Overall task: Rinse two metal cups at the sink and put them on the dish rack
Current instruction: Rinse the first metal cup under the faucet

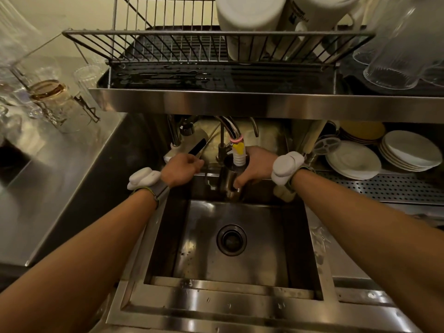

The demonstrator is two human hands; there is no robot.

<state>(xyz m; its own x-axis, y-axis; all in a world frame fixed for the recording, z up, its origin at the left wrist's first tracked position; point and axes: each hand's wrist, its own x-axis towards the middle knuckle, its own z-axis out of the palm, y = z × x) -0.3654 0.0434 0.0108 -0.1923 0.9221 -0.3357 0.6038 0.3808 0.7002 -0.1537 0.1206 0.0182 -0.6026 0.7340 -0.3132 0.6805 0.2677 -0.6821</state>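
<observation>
A person rinses a metal cup at a stainless-steel sink [264, 239], seen from a head-worn camera. On the bench [60, 169] left of the sink stand clear glass jars [51, 102] and tumblers. Over the sink's back-left corner the left hand [182, 167] is curled beside a thin tap lever; whether its fingers actually grip the lever cannot be told. A white device is strapped to that wrist [144, 178].

At the back of the sink, in the middle, the faucet [231, 129] curves down to a white ribbed nozzle [239, 156] with a yellow top, and the nozzle dips into the mouth of the metal cup [229, 182]. The right hand [255, 165] holds the cup upright there, with its fingers wrapped round the cup's wall and its thumb low on the near side. The two hands are apart, with the faucet between them. The round drain [231, 239] sits in the sink's floor.

Above the sink, a steel shelf [264, 105] carries the wire dish rack [182, 48], which holds upturned white mugs [249, 18] toward its right end. Clear glasses [394, 66] lie right of it. Right of the sink, white plates [353, 161] are stacked on a perforated tray [394, 188].
</observation>
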